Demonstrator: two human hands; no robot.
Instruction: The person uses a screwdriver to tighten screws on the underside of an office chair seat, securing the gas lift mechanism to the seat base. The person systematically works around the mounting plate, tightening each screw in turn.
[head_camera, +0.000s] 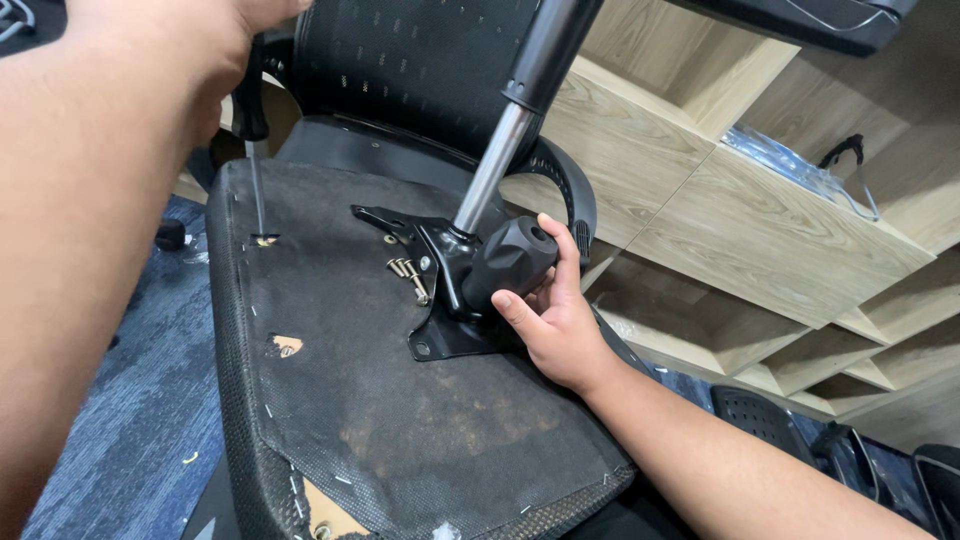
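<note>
Screwdriver (252, 150) is held upright over the upturned underside of an office chair seat (400, 400), its dark handle gripped near the top of the frame by the left hand (215, 50), which is closed around it. The thin shaft is seen running straight down, its long axis close to vertical, and its tip is set into a torn hole with a brass-coloured insert (265, 241) at the far left corner of the seat. That hole lies directly below the left hand and well apart from the right hand (560, 320), so the left is clearly the nearer one. The left forearm is stretched forward along the left edge of the view, wrist raised above the tool. The right hand is placed across the seat, fingers curled loosely around a black knob (515, 260) on the black metal mechanism plate (450, 300), from which a silver gas cylinder (495, 165) is angled upward. A small cluster of loose screws (408, 275) is left lying on the fabric just beside the plate. Wooden shelving (720, 190) is visible behind, and blue carpet (130, 430) below.
</note>
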